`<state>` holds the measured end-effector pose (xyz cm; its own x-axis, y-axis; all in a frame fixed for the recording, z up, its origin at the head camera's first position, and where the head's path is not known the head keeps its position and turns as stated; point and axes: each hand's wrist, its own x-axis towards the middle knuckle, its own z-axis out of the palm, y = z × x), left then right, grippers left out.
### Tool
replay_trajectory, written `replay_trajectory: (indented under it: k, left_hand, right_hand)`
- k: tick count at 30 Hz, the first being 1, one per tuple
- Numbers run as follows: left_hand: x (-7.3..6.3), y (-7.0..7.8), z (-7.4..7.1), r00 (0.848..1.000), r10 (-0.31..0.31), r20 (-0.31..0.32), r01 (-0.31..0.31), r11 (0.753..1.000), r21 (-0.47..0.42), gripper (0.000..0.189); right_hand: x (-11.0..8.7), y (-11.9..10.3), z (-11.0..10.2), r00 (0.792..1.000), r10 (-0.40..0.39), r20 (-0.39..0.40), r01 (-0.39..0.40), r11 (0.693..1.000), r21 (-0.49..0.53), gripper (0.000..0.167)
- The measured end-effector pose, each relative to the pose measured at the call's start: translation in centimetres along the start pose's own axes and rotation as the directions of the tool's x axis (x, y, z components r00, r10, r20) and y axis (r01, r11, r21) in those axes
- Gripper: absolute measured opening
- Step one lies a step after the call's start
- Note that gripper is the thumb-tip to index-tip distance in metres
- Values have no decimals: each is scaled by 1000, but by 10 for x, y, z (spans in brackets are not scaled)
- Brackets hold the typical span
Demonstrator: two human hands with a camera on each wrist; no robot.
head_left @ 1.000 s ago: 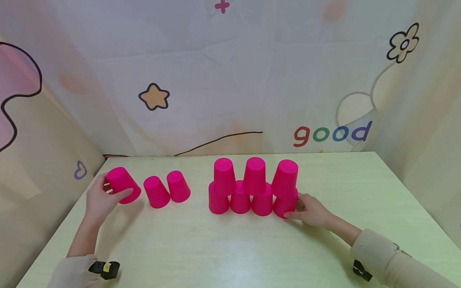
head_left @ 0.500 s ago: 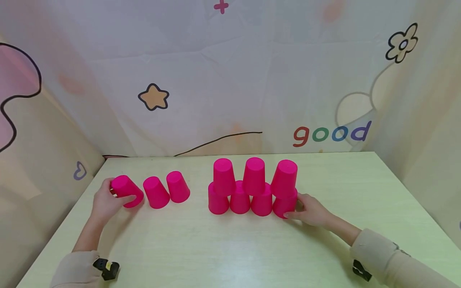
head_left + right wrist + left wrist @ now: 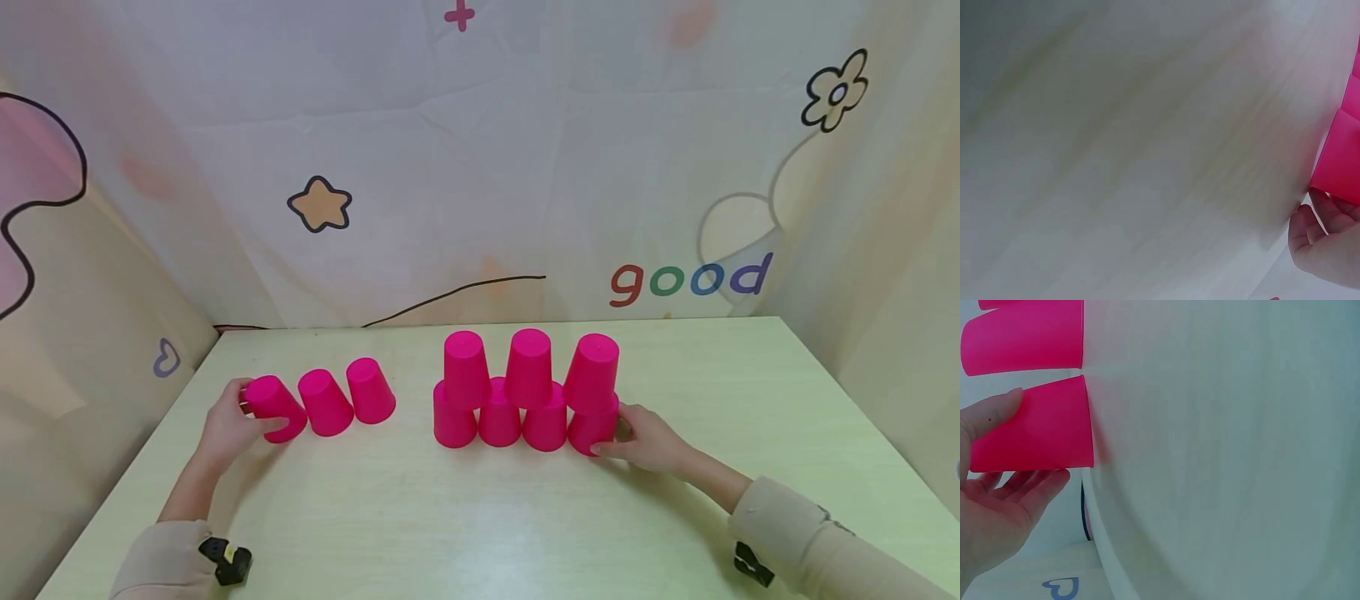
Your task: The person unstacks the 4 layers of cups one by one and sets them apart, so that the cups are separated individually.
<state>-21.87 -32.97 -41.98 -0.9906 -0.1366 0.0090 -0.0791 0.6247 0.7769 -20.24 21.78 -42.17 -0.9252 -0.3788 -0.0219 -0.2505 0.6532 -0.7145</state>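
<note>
A person's left hand (image 3: pixel 231 427) grasps a bright pink upside-down cup (image 3: pixel 270 398), thumb on one side and fingers on the other; whether its rim fully touches the pale wooden tabletop (image 3: pixel 480 525) cannot be told. It is the leftmost of three cups in a slanting row, with a narrow gap separating it from the middle cup (image 3: pixel 324 403); the third cup (image 3: pixel 371 392) stands just beside that one, a little farther back. Well to the right, seven more pink cups, all upside down, form two tiers: four below and an upper tier (image 3: pixel 529 368) of three. The right hand (image 3: pixel 651 437) grips the right-end lower cup (image 3: pixel 591 429), thumb near its front rim and fingers bent round its right side. The upper right cup (image 3: pixel 594 367) appears to sit mostly over that one. Both arms wear rolled beige sleeves (image 3: pixel 780 518), a black fitting (image 3: pixel 234 565) at each cuff. Behind the table hangs a pale backdrop (image 3: pixel 450 167) printed with an orange star (image 3: pixel 319 205), a flower (image 3: pixel 836 93) and the multicoloured word "good" (image 3: pixel 690 278).
</note>
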Motion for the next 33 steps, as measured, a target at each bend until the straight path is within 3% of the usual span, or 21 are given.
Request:
replay_trajectory:
  k: [3, 6, 10, 14, 19, 24, 33]
  left_hand:
    - [8, -14, 0, 999, 30, -18, -30, 1000, 0, 88]
    - [10, -13, -2, 997, 76, -31, -76, 997, 13, 91]
    - [1, 14, -6, 987, 139, -83, -136, 990, 45, 84]
    - [-11, 44, -12, 962, 229, -147, -225, 973, 46, 69]
    - [-18, 64, -15, 944, 279, -178, -276, 960, 38, 58]
    - [-23, 80, -11, 927, 332, -174, -336, 942, 7, 56]
    - [-33, 111, 2, 893, 437, -109, -442, 897, -23, 58]
  right_hand:
    - [0, -1, 0, 1000, 1, 1, -1, 1000, 2, 55]
    - [-1, -1, 0, 1000, -6, 0, 6, 1000, 4, 55]
    - [-1, 1, -1, 1000, -8, 1, 8, 1000, 1, 55]
    - [0, 1, -2, 1000, -5, 3, 5, 1000, -5, 56]
    - [0, 1, -1, 1000, -7, 3, 7, 1000, 0, 56]
    - [0, 2, -2, 1000, -11, 2, 11, 1000, 2, 55]
    - [1, 1, -1, 1000, 3, 2, -3, 1000, 15, 57]
